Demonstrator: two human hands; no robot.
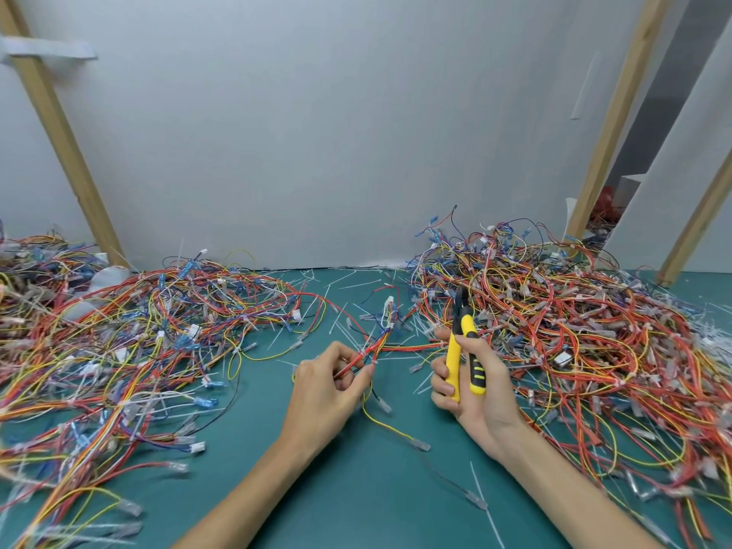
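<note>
The left hand point(330, 384), low over the green table point(356, 489), curls its fingers point(344, 352) round a small wire bundle point(374, 344) that pokes up just past them. The right hand point(471, 394) beside it, palm turned in, is wrapped round the yellow cutters point(455, 350), tips up and apart from the bundle. I think a snip comes next, so the tips must reach the bundle, not the big pile point(574, 311) behind.
</note>
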